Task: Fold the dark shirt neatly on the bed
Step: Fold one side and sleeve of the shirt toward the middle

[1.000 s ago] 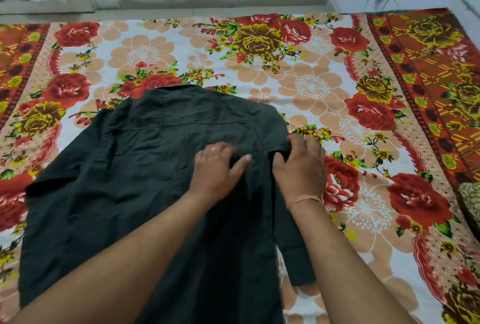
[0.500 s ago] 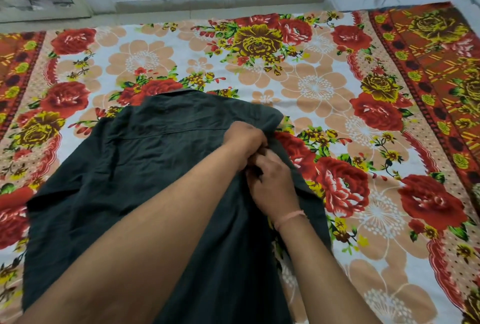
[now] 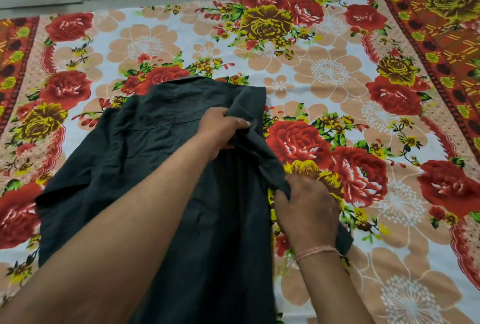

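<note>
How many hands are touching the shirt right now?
2. The left hand grips the dark shirt near its right shoulder; the right hand holds the right sleeve lower down.

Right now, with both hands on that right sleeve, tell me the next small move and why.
Probably draw the sleeve inward and lay it flat across the back of the dark shirt. The left hand pinches it near the shoulder and the right hand grips it lower down, so it is lifted and bunched, its lower end over the floral bedsheet. The other sleeve remains spread out.
</note>
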